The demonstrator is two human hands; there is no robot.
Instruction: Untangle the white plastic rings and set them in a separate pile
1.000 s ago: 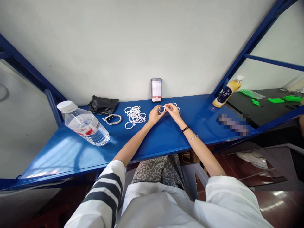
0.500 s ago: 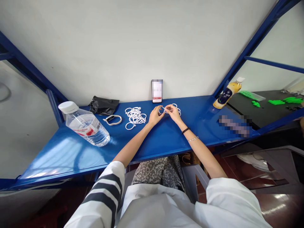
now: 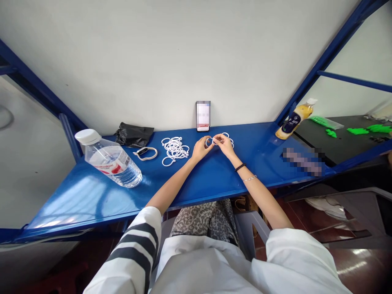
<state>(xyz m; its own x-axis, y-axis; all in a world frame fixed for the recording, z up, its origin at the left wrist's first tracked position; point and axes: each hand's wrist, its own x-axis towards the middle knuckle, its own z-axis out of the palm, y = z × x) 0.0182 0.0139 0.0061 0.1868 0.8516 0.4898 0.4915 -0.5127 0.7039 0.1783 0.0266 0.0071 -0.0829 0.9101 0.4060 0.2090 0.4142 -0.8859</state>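
Between my two hands is a white plastic ring [image 3: 208, 142], with the look of a curtain ring. My left hand [image 3: 201, 148] curls its fingers and thumb round the ring's left side. The fingertips of my right hand [image 3: 224, 145] pinch the same ring at its right side, which hides that part of it. Several more white rings [image 3: 232, 143] lie on the table behind my right hand, partly covered by it. To the left of my left hand is a loose heap of white rings [image 3: 176, 149], with one ring at its near edge.
A phone [image 3: 203, 116] leans on the wall behind my hands. On the blue table [image 3: 214, 179] are a large water bottle [image 3: 113, 163], a crumpled black bag [image 3: 133, 134] and a smartwatch [image 3: 147, 153]. A juice bottle [image 3: 294, 120] stands right; green pieces [image 3: 358, 131] lie on a dark neighbouring table.
Both hands stay at the ring; my right fingertips have shifted very slightly along it. The whole view has moved a little. The heap of rings looks the same.
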